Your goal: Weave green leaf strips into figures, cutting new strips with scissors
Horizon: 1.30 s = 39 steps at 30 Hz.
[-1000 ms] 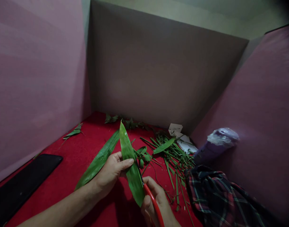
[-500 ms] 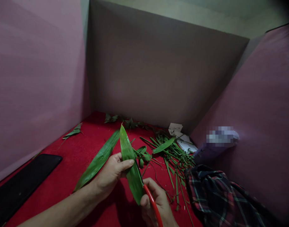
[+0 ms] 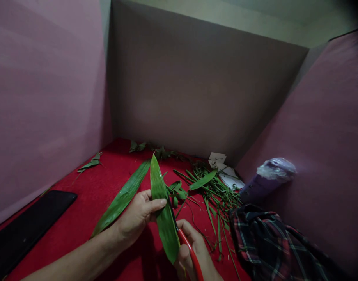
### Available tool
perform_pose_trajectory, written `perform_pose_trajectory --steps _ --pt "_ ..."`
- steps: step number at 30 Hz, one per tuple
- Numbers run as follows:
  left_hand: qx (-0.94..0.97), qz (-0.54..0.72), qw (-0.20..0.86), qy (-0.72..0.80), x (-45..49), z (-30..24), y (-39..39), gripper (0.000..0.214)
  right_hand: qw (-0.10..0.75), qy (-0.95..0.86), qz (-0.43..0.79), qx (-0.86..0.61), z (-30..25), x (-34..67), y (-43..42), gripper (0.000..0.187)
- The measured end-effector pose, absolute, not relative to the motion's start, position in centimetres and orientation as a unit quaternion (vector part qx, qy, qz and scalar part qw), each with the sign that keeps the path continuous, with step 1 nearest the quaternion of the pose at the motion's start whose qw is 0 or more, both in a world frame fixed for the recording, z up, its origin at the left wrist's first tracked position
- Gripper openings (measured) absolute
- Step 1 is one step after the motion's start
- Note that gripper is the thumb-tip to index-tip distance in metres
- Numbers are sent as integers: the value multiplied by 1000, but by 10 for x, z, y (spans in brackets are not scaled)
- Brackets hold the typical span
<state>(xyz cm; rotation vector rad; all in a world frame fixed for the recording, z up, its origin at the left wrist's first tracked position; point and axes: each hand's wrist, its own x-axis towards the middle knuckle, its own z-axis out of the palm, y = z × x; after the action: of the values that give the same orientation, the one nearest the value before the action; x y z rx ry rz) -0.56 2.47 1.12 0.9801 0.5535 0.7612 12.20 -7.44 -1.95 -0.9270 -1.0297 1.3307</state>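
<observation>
Between the thumb and fingers of my left hand (image 3: 148, 205) is a long green leaf (image 3: 167, 228), its pointed tip upward. My right hand (image 3: 193, 251) grips red-handled scissors (image 3: 192, 253). Their dark blades lie along the leaf's right edge and are partly hidden behind it, so how far they are spread is unclear. A thin yellowish strip shows by my right thumb at the leaf's lower edge. Another long leaf (image 3: 123, 195) lies on the red cloth (image 3: 76, 222), beyond my left forearm.
A pile of green stems (image 3: 217, 191) lies to the right, with white paper (image 3: 230, 177) behind it. Nearby are a plaid cloth (image 3: 269, 238) and a purple plastic-wrapped bundle (image 3: 263, 181). A black flat object (image 3: 32, 226) lies at left. Small leafy sprigs (image 3: 93, 162) sit near the walls.
The held leaf has shifted slightly right and its lower end now hangs lower. My right hand and the scissors have moved a little down and right along its edge.
</observation>
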Motion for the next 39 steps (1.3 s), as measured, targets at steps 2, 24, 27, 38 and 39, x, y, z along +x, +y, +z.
perform_pose_trajectory --steps 2,24,27,38,39 --pt "457 351 777 255 -5 10 24 18 572 -449 561 -397 -17 122 -74 62" --pt "460 341 776 265 -3 13 21 18 588 -362 608 -392 -45 126 -73 44" --pt "449 350 780 261 -4 17 21 19 591 -358 607 -393 -47 126 -72 44" --pt "432 386 761 291 -7 21 27 11 561 -446 546 -433 -47 124 -74 54" --pt "432 385 764 287 -7 22 27 11 560 -452 544 -430 -46 124 -75 55"
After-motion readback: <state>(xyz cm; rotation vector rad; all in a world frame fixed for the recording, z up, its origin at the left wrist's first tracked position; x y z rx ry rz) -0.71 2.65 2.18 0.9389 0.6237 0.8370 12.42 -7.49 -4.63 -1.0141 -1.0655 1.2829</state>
